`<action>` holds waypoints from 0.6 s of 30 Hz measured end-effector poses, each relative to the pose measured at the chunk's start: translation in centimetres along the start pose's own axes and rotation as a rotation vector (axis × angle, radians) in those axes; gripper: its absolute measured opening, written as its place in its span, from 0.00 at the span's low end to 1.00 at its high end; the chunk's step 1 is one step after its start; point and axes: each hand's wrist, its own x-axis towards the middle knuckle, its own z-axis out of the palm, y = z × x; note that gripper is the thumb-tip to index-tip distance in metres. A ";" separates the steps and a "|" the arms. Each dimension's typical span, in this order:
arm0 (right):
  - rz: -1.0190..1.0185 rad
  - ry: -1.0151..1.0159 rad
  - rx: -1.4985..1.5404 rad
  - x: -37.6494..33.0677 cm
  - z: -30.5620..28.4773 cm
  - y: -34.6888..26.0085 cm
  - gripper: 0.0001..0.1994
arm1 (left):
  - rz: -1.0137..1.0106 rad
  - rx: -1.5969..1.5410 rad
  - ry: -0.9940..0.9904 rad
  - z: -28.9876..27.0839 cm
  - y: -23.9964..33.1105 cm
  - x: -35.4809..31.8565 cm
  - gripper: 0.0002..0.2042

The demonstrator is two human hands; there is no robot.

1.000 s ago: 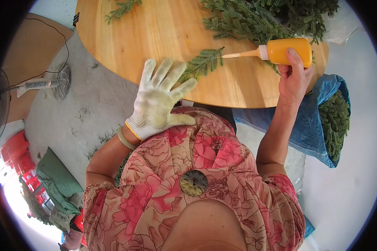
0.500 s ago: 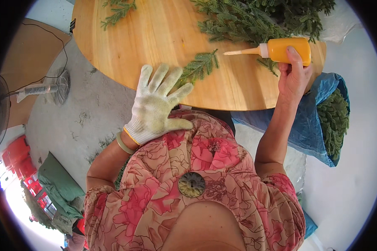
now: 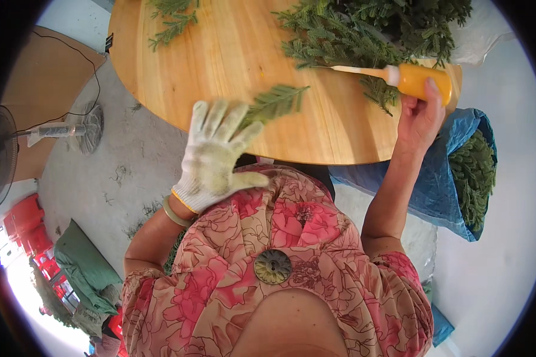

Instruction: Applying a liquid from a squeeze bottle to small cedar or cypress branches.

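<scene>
My left hand (image 3: 211, 154) wears a white knitted glove with yellowish stains. It is open, palm down at the table's near edge, its fingers spread. By its fingertips lies a small green fir sprig (image 3: 279, 102), whose lower end is hidden behind the index finger. Bare, my right hand (image 3: 421, 119) grips an orange squeeze bottle (image 3: 420, 82) above the right side of the table. The bottle's long pale nozzle (image 3: 363, 71) points left, its tip slightly raised, near a large heap of fir branches (image 3: 363, 35).
The wooden table (image 3: 220, 65) has a rounded edge. More sprigs (image 3: 174, 28) lie at its far left. On the right stands a blue bag (image 3: 420, 190) full of greenery. A fan (image 3: 3, 157) is at the left, and a green sack (image 3: 83, 262) is behind it.
My right hand has shifted the squeeze bottle right and tilted it, so its nozzle tip is farther from the sprig. My left hand has drawn slightly left, still spread.
</scene>
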 end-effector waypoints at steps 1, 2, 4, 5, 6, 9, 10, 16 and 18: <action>0.059 0.046 0.122 -0.1 -0.3 -0.2 0.08 | -0.039 0.028 0.024 0.1 -0.6 -0.3 0.45; 0.118 0.091 0.244 -0.2 -0.6 -0.5 0.08 | -0.099 0.000 0.066 0.4 -1.5 -0.5 0.45; 0.135 0.079 0.312 0.0 -2.3 -0.7 0.08 | -0.224 0.227 0.079 -0.2 -4.1 -0.6 0.45; 0.142 0.063 0.364 0.1 -3.2 -0.7 0.09 | -0.272 0.296 0.122 -0.4 -5.4 -0.2 0.43; 0.147 0.047 0.413 0.2 -3.8 -0.8 0.12 | -0.283 0.321 0.161 -0.8 -6.8 0.1 0.42; 0.125 0.128 0.416 0.0 -4.4 -1.6 0.09 | -0.287 0.348 0.294 -1.7 -8.4 1.4 0.33; 0.112 0.141 0.418 -0.1 -5.2 -1.8 0.09 | -0.266 0.264 0.390 -2.6 -8.2 1.7 0.30; 0.082 0.135 0.543 -0.2 -7.9 -2.3 0.13 | 0.236 0.020 0.637 -6.8 -1.9 8.3 0.10; 0.084 0.130 0.579 -0.2 -7.7 -2.7 0.13 | 0.272 0.004 0.589 -6.3 -0.7 12.9 0.10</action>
